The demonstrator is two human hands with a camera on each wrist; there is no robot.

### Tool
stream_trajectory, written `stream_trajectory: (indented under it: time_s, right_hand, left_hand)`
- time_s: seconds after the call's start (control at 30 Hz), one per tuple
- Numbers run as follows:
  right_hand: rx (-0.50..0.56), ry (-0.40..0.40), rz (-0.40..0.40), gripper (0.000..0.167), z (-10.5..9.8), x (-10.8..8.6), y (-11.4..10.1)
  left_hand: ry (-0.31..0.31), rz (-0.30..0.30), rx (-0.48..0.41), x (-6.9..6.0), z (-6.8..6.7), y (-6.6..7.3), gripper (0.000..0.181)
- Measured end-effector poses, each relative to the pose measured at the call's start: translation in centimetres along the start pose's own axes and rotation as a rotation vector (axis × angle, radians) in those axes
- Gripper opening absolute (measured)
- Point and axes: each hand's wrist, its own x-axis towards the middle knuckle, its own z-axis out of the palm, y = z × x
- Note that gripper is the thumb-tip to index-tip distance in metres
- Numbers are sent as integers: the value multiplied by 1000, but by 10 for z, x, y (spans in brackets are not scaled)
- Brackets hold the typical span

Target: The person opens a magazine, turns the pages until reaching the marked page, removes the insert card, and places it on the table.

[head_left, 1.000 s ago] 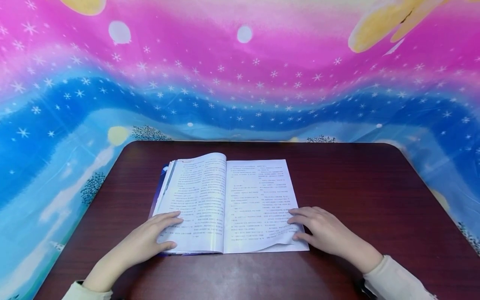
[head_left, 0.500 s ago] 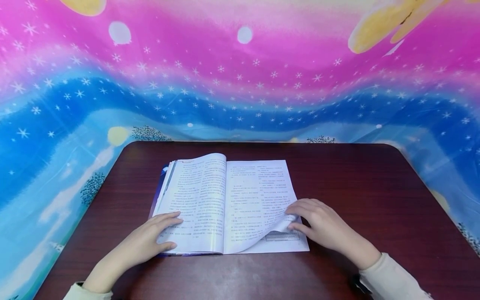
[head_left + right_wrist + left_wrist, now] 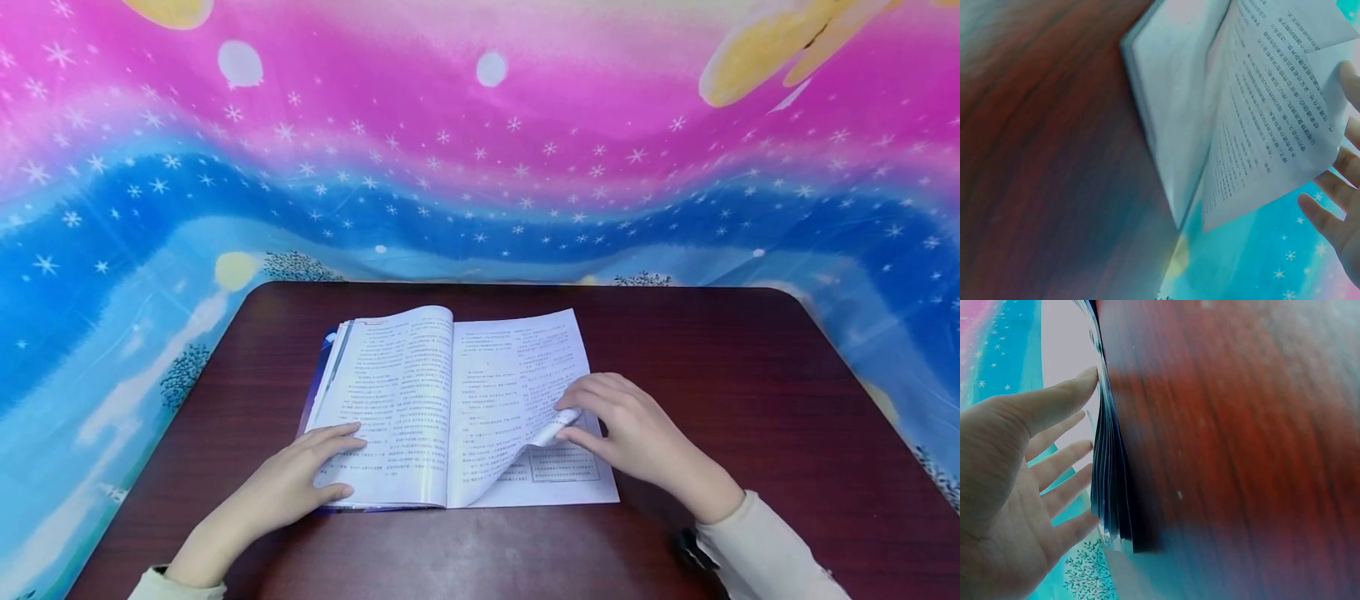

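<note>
A magazine (image 3: 397, 383) lies open on the dark red-brown table, its thicker stack of pages on the left. My left hand (image 3: 292, 471) rests on the lower left of the left page, fingers extended; in the left wrist view its thumb (image 3: 1063, 403) lies at the stack's edge. With thumb and fingers, my right hand (image 3: 630, 425) pinches the outer edge of the right-hand page (image 3: 495, 400). That page is lifted and curled toward the left, and printed text with a boxed passage shows on the page beneath. In the right wrist view the raised page (image 3: 1272, 112) stands off the magazine.
The wooden table (image 3: 720, 375) has rounded far corners and extends around the magazine on every side. Behind it hangs a pink and blue cloth (image 3: 480, 150) with a snowflake print, which also drapes past the table's left and right edges.
My right hand has taken the lower right of the page, lifted it and moved left and slightly away. More of the page beneath is uncovered. My left hand has stayed in place.
</note>
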Motion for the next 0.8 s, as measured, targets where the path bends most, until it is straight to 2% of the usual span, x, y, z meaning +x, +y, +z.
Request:
stream_trajectory:
  time_s: [0.2, 0.4, 0.6, 0.8]
  right_hand:
    - [27, 23, 4, 32, -4, 8, -5]
    - [31, 43, 5, 31, -6, 13, -10]
    - [28, 51, 18, 33, -9, 19, -17]
    - [27, 51, 26, 34, -12, 25, -23]
  left_hand:
    - [22, 23, 49, 2, -1, 1, 52]
    - [95, 34, 17, 6, -1, 9, 47]
    - [181, 58, -36, 15, -1, 29, 44]
    - [246, 140, -21, 24, 0, 54, 42]
